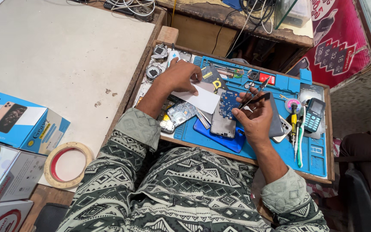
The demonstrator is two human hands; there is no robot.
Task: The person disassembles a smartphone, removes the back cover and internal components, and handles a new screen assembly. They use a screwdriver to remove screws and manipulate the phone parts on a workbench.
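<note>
My left hand [180, 76] lies palm down on a white flat card or panel [201, 99] at the left of the blue repair mat [318, 152]. My right hand [254, 118] holds thin black tweezers [254, 92], their tips pointing up and right over the mat. Just left of that hand sits a small blue circuit board [227, 103]. Below it lie a grey opened phone [222, 126] and a blue phone back [220, 139]. A bare silver circuit board [180, 112] rests by my left forearm.
A small teal keypad phone [314, 114], screwdrivers [296, 133] and a tape roll [293, 105] sit at the mat's right. Small phone parts [159, 53] lie at the tray's top left. On the white table to the left are a blue phone box [18, 122] and a big tape ring [68, 164].
</note>
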